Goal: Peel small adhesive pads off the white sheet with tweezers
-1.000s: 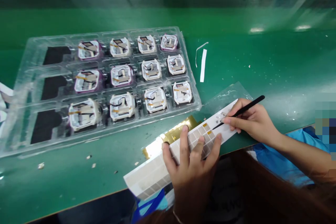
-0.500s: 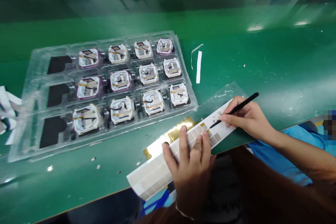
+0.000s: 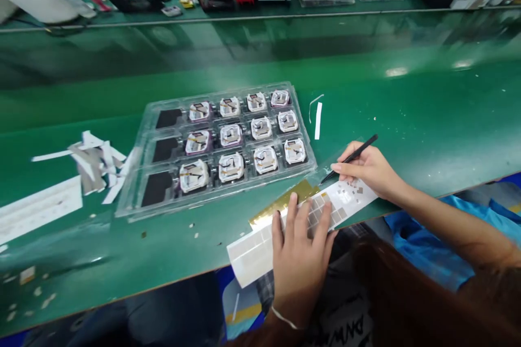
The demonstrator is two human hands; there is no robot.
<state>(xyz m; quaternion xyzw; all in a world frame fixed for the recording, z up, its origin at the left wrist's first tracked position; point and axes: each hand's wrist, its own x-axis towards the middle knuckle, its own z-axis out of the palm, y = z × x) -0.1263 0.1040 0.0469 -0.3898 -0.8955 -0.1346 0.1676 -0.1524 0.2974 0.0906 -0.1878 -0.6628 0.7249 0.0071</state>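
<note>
Long white sheet (image 3: 250,260) slants over the desk's (image 3: 423,119) near edge

Its long side runs from near left to far right, and its near-left corner sticks out past the edge. The left hand (image 3: 301,246) is open on it, fingers spread. The right hand (image 3: 364,165) pinches a black stick (image 3: 367,142), tip pointing near-left, by the gold strip's (image 3: 277,207) right end.

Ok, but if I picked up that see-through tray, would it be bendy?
The clear plastic tray would probably bend a little, since its walls look thin. It might dip on the right, where the twelve watch cases sit; only black pads show on the left.
</note>
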